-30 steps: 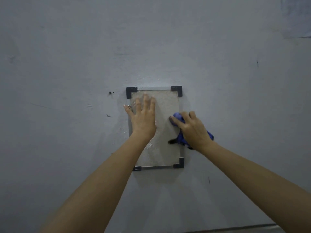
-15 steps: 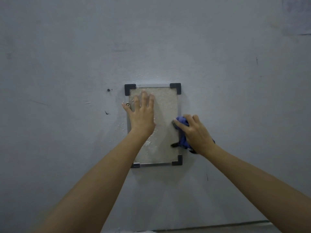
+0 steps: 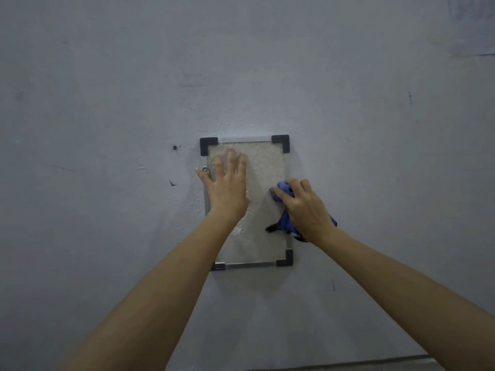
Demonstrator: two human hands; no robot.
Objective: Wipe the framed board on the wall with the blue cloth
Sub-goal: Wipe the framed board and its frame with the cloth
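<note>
A small framed board (image 3: 263,167) with a pale speckled face, thin metal edges and black corner pieces hangs on the grey wall. My left hand (image 3: 227,188) lies flat on its left half, fingers spread, holding nothing. My right hand (image 3: 305,210) is closed on a bunched blue cloth (image 3: 284,223) and presses it against the board's right edge, at mid height. Most of the cloth is hidden under that hand.
The grey wall (image 3: 107,103) fills the view, with a small dark hole (image 3: 174,147) left of the board, a silver fastener (image 3: 205,170) at the frame's left edge, and a few dark marks. A floor line shows at the bottom right.
My right hand and the cloth slid right and down to the board's right edge, then came slightly back up. My left hand has stayed flat on the board.
</note>
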